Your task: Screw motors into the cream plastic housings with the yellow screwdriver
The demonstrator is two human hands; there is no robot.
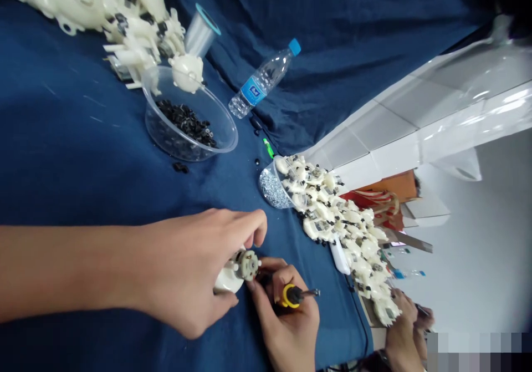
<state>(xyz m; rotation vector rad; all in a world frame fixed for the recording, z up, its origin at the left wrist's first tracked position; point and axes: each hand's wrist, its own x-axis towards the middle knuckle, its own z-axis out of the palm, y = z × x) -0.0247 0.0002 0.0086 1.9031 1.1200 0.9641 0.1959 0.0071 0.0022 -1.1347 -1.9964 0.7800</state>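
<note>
Across the blue cloth-covered surface [83,189], a clear bowl [226,144] of black parts [183,120] sits near a bottle [266,78], and a heap of white assemblies [328,211] lies beside a tub [270,194] of shiny metal bits. Between the 2 hands is a white housing [228,281] with a small motor [250,265]: the left hand [191,266] curls part-closed round the housing, while the right hand [291,316], fingers folded, grips a screwdriver [291,296], thumb close against the motor.
</note>
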